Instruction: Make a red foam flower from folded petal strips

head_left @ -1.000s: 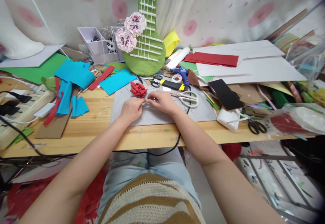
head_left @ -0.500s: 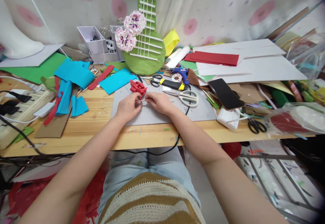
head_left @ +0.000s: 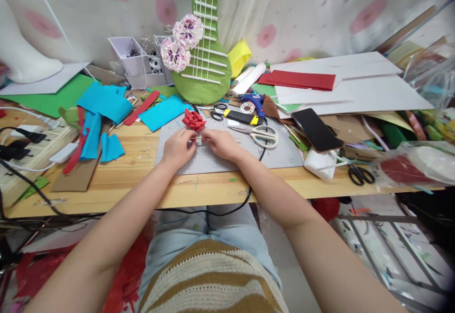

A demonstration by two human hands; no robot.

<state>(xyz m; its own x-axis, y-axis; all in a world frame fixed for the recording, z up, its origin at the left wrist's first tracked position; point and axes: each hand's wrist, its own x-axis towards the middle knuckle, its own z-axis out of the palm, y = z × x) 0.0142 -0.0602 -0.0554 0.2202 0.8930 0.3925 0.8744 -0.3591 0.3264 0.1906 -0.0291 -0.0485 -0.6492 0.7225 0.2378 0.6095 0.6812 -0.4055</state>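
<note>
My left hand (head_left: pixel 179 148) is closed, with its fingertips pinching a thin pale stick just behind a red crepe-paper rose (head_left: pixel 194 120). My right hand (head_left: pixel 221 143) pinches the same stick from the other side, its fingertips a short gap from the left ones. Fingers cover most of the stick. Whether the rose is joined to it I cannot tell. Both hands are low over a grey cutting mat (head_left: pixel 194 165). Right of them on the mat lie white-handled scissors (head_left: pixel 266 136) and a yellow-and-black utility knife (head_left: pixel 243 117).
A green guitar-shaped piece (head_left: pixel 201 85) with ruffled flowers stands behind the mat. Blue crepe paper (head_left: pixel 163 112) lies to the left, near a power strip (head_left: pixel 42 156). A blue glue gun (head_left: pixel 253 102), a phone (head_left: pixel 316 130) and black scissors (head_left: pixel 360 174) are to the right. A black cable crosses the front edge.
Both hands stay together over the mat with small finger shifts. The red bit at my left fingertips is less visible, and the pale stick shows between the hands.
</note>
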